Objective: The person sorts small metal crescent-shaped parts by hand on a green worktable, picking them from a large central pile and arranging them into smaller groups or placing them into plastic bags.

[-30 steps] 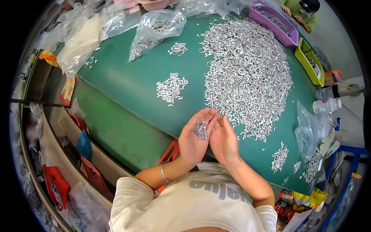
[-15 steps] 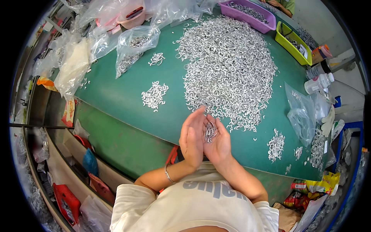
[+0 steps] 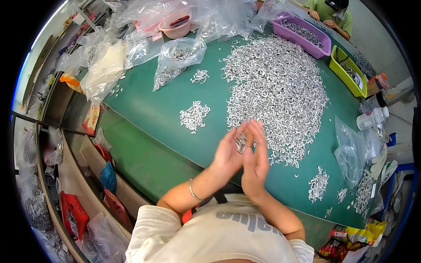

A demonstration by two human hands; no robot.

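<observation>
My left hand is cupped, with several small curved silver metal pieces in its palm and fingers. My right hand stands close against it, fingers stretched out and palm turned toward the left hand, partly covering the pieces. Both hands are raised at the near edge of a large heap of similar curved metal pieces on the green table. To the left of the hands lies a small pile of pieces, with a smaller one beyond it. Another small pile is at the right.
A purple basket and a lime-green basket stand at the far right, both holding metal parts. Clear plastic bags and a pink bowl are at the far left. White bottles line the right edge. A co-worker sits across.
The metal pieces have passed from my right palm into my left hand. My right hand has turned upright beside it. The whole view has shifted, bringing more of the co-worker into sight.
</observation>
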